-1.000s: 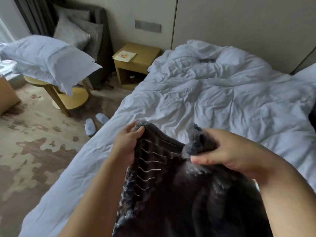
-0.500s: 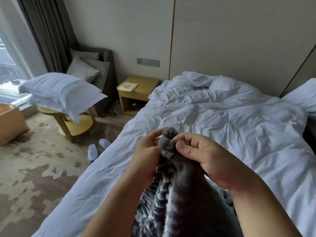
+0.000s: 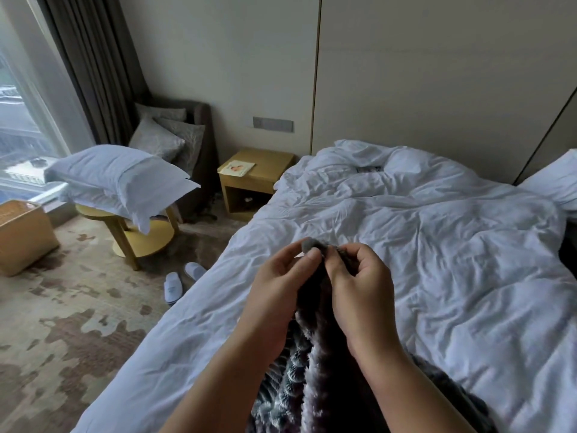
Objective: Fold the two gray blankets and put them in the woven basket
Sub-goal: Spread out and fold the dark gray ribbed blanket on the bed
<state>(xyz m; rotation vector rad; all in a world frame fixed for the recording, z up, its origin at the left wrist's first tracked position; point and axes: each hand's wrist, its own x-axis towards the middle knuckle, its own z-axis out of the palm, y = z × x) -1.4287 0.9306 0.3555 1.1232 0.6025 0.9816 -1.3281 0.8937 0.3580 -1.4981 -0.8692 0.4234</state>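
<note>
The bed is filling the right of the room, its white duvet lying rumpled all over. The patterned carpet is spreading out to the left of it. The gray blanket is hanging down from my hands, in front of me and over the near edge of the bed, with its fluffy ribbed side showing low between my forearms. Two white pillows are lying stacked on the round tabletop by the window, overhanging it. The woven basket is standing on the carpet at the far left, well apart from the blanket. A wooden nightstand is sitting just beside the head of the bed.

My left hand and my right hand are meeting above the duvet, knuckles close together. My left fingers are pinching the top corner of the blanket, a gray tuft poking up above them. My right fingers are curling round the same edge just beside them.

A pair of white slippers is lying on the carpet next to the bed. A small card is resting on the nightstand.
</note>
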